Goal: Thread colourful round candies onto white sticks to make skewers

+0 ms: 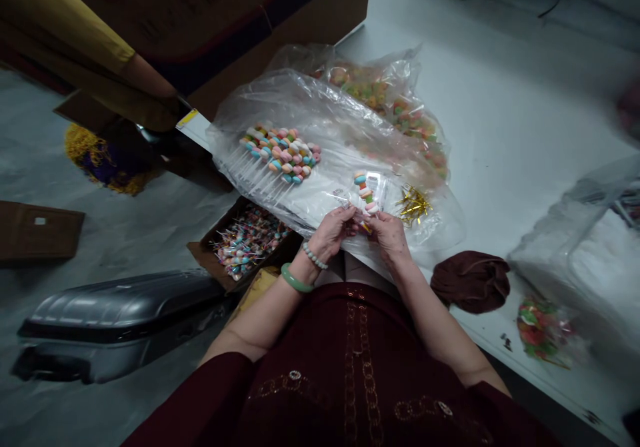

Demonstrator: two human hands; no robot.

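My left hand [336, 227] and my right hand [387, 232] meet over the front of the work surface, fingers pinched together at the base of a candy skewer [367, 192]. Its pastel candies stand up above my fingertips, apparently inside a clear wrapper [376, 187]. The stick and the exact grip are hidden by my fingers. To the right of it lies a small heap of gold twist ties [414, 206]. Several unwrapped candy skewers [283, 152] lie in a pile to the left, sticks pointing toward me, on clear plastic sheeting [320, 200].
Behind the sheeting is a clear bag of ring-shaped gummies [380, 94]. Below left, an open carton [250, 242] holds many wrapped candies. A grey suitcase [125, 307] stands left. A brown cloth [470, 280] and a bag of candies [540, 327] lie right. Another person's sleeve [65, 20] enters upper left.
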